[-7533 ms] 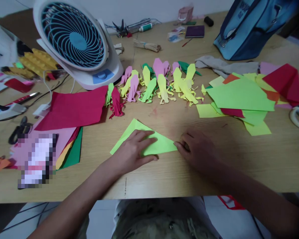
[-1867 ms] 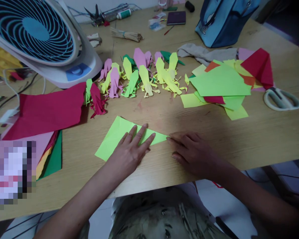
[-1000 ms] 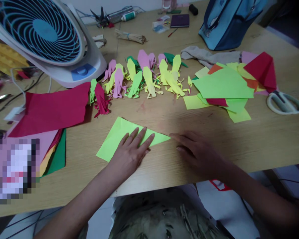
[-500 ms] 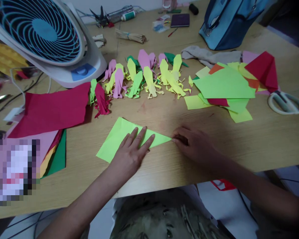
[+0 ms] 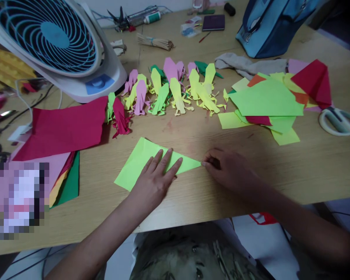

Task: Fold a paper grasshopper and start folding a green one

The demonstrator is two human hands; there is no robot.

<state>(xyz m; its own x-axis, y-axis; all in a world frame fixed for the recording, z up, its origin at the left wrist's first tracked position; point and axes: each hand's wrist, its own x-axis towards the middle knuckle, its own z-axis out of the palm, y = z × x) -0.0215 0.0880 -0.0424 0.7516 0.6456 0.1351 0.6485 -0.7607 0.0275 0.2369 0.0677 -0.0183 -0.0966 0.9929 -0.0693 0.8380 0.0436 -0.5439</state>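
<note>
A folded lime-green sheet of paper lies on the wooden table in front of me, narrowing to a sharp point on its right. My left hand rests flat across its middle with the fingers spread, covering part of the folds. At the pointed tip, my right hand pinches the paper between thumb and forefinger, its other fingers curled in. Beyond the sheet stands a cluster of cut and folded paper figures with fringed ends, among them a pale yellow one and a dark red one.
A fan stands at the back left, with a crimson paper sheet and other coloured sheets before it. To the right are a pile of green paper pieces and white-handled scissors. A blue bag stands behind.
The whole view has shifted slightly, so things on the table appear a little further right. Both hands keep the same hold on the green paper.
</note>
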